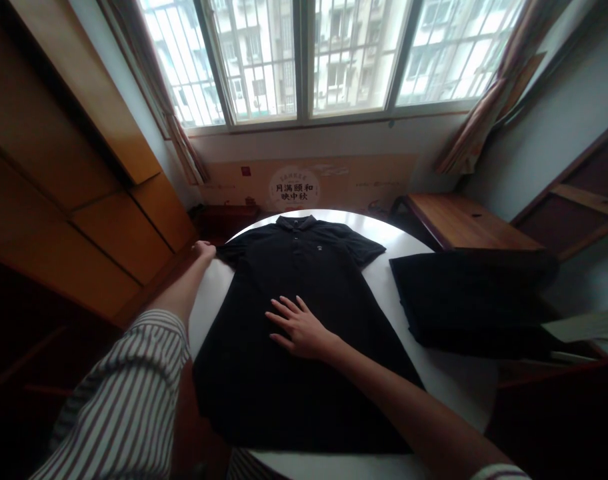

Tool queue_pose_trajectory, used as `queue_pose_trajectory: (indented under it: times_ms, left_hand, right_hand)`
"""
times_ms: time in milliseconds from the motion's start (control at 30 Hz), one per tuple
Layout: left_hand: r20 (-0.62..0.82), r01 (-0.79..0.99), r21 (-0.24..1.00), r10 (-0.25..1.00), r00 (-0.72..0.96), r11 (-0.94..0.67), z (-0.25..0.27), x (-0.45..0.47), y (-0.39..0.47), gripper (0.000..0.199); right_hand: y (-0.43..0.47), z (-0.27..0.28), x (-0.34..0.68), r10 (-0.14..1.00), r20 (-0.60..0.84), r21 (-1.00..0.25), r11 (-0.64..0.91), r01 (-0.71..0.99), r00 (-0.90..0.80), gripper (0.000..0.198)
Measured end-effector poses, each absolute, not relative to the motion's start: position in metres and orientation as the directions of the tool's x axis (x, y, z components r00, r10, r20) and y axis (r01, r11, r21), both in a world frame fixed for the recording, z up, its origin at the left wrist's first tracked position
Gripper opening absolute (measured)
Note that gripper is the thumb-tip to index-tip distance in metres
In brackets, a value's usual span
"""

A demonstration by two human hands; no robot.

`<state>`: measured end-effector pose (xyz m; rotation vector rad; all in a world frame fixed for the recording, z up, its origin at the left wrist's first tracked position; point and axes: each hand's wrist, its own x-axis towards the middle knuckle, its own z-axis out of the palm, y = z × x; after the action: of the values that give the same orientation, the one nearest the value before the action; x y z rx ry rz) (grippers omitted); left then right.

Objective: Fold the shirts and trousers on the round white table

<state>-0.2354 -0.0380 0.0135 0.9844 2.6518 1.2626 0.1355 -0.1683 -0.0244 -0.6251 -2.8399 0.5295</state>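
On the white table (381,283) near the window (349,60), black shirt (294,267) lies flat — left hand (204,249) pinches its sleeve (241,245), right hand (304,331) spread.

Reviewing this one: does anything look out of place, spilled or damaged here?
Nothing looks spilled or damaged. The one mild oddity: the black polo shirt lies spread out, yet its lower-left corner appears to overhang the white table. The left hand is at one sleeve; the right hand rests on the front.

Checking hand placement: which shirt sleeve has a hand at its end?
The picture-left sleeve: the left hand is at its cuff; the other sleeve has none.
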Motion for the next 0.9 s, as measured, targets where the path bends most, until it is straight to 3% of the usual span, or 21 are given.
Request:
queue_pose_trajectory:
  times_ms: [133,267,433,567,667,733,800,900]
  left_hand:
    - [0.281,0.766,0.551,0.791,-0.543,0.331,0.006,-0.195,-0.025,0.039]
    - [0.169,0.873,0.444,0.938,-0.303,0.202,-0.02,-0.15,-0.014,0.049]
    - [-0.043,0.965,0.12,0.973,-0.228,0.231,-0.034,-0.139,-0.015,0.072]
    - [-0.039,0.975,0.054,0.976,-0.214,0.216,-0.032,-0.142,-0.016,0.073]
    - [-0.032,0.974,0.047,0.975,-0.219,0.22,-0.032,-0.139,-0.017,0.074]
    - [-0.027,0.974,0.052,0.975,-0.219,0.22,-0.033,-0.137,-0.018,0.074]
    - [-0.027,0.974,0.057,0.975,-0.22,0.221,-0.033,-0.135,-0.019,0.075]
    - [-0.029,0.973,0.054,0.974,-0.224,0.225,-0.032,-0.133,-0.019,0.075]
  right_hand:
    - [-0.169,-0.024,0.134,0.44,0.127,-0.37,0.852,0.37,-0.889,0.06]
    - [-0.169,-0.024,0.134,0.449,0.129,-0.351,0.855,0.383,-0.884,0.06]
    - [-0.175,-0.024,0.135,0.459,0.131,-0.341,0.853,0.395,-0.879,0.058]
    - [-0.168,-0.011,0.138,0.451,0.102,-0.371,0.844,0.387,-0.886,0.055]
    - [-0.129,0.014,0.153,0.528,0.055,-0.493,0.753,0.437,-0.847,0.034]
    - [-0.086,0.034,0.173,0.7,0.045,-0.529,0.622,0.578,-0.712,0.03]
    - [-0.037,0.051,0.201,0.923,0.047,-0.438,0.362,0.823,-0.381,0.026]
    - [0.024,0.061,0.245,0.99,0.061,-0.365,0.137,0.921,-0.123,0.027]
